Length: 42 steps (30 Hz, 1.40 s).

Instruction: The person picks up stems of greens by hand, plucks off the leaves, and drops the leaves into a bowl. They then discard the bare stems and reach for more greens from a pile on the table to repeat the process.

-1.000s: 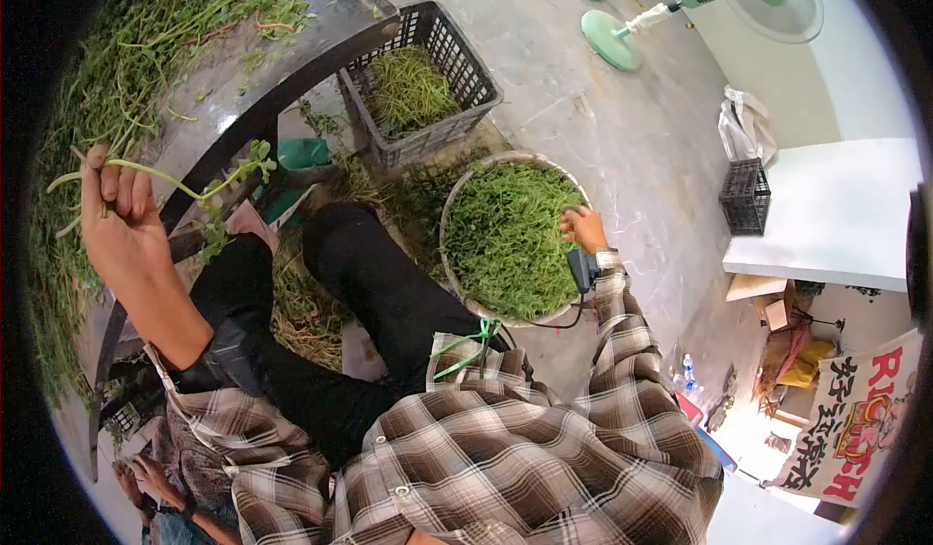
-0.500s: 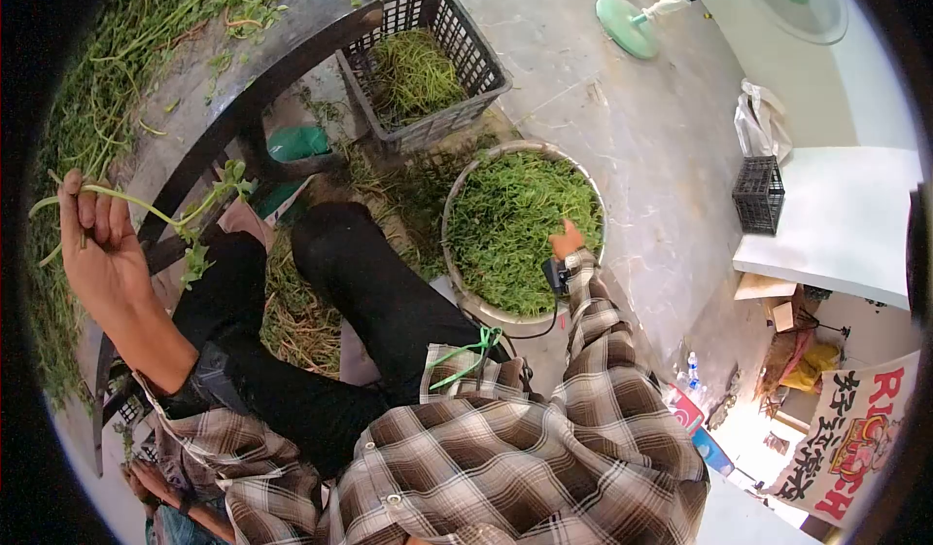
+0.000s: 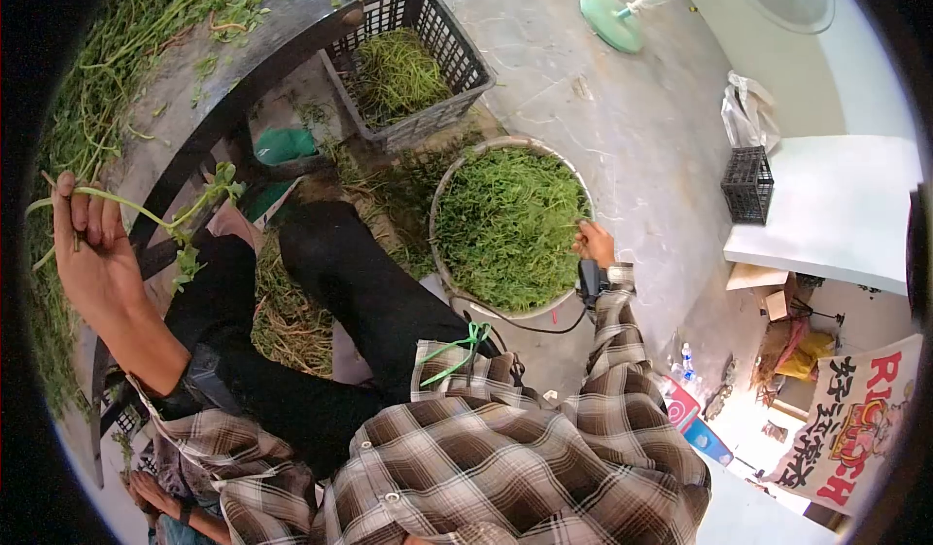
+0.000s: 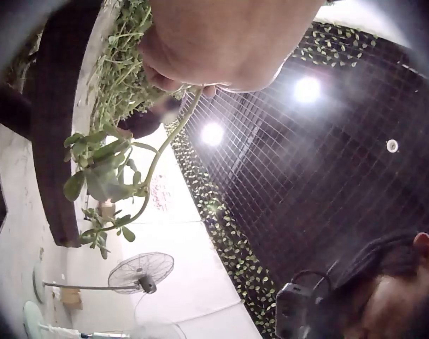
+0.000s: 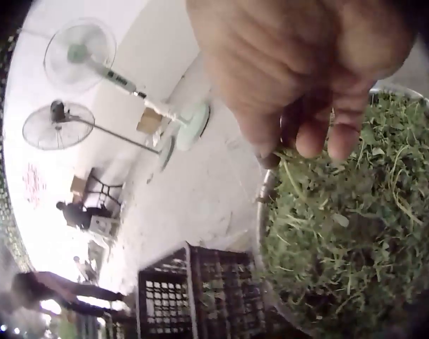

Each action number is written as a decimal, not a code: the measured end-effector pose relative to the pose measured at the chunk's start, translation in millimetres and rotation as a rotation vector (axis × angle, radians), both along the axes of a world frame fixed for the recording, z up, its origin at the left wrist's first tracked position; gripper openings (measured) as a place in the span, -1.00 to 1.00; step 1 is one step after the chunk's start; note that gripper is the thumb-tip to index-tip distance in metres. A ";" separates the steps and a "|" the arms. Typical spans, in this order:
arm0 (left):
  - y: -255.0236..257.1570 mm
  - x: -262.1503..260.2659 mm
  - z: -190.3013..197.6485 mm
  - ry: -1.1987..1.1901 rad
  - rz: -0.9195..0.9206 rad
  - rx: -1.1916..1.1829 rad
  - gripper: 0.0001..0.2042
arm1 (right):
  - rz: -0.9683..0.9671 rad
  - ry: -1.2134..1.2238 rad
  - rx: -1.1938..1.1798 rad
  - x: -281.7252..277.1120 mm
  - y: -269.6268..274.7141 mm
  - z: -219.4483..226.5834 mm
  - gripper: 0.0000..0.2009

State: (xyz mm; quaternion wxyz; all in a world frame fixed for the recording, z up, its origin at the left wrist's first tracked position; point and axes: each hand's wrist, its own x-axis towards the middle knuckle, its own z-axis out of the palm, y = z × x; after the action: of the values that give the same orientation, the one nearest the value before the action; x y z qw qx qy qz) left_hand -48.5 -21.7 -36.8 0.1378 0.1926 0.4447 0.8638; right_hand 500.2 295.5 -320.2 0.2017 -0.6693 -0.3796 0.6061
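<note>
My left hand [image 3: 102, 258], raised at the table's edge, pinches a long leafy green stem [image 3: 146, 211]. In the left wrist view the leafy stem [image 4: 158, 159] curves down from under the hand, leaves at its lower end. A short thin dark piece also stands up among these fingers. Over the right rim of a round basin [image 3: 434, 244] heaped with chopped greens [image 3: 510, 229] is my right hand [image 3: 597, 244], its fingers curled. The right wrist view has a thin pale stem [image 5: 292, 173] at its thumb and fingertips, above the greens.
A black crate [image 3: 466, 107] with cut stems stands beyond the basin. Long greens [image 3: 136, 49] cover the dark-edged table [image 3: 262, 59] at left. Loose stems [image 3: 292, 321] lie on the floor between my legs. Standing fans [image 3: 610, 22] are at the back; another person's hands [image 3: 160, 492] show lower left.
My right hand dipped into the greens half a second ago and is now back at the basin's right rim. The left hand keeps its stem, almost still.
</note>
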 end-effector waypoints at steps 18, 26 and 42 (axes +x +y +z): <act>40.8 58.2 23.3 -0.149 0.179 -0.018 -0.81 | 0.590 0.280 0.429 -204.3 -12.8 183.6 -0.77; 31.0 51.4 24.6 -0.186 0.162 0.050 -0.79 | 1.277 0.444 1.245 -365.9 -123.4 309.9 -0.74; 39.5 78.0 17.0 0.391 0.238 -0.395 -0.71 | 1.502 0.326 0.977 -409.2 -147.6 269.4 -0.85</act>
State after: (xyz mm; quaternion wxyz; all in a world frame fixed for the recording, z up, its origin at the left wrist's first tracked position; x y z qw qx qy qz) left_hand 29.5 17.8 -19.8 -0.0178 0.2710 0.6417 0.7172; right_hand 91.0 147.9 -50.8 0.0660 0.0081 -0.8971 0.4369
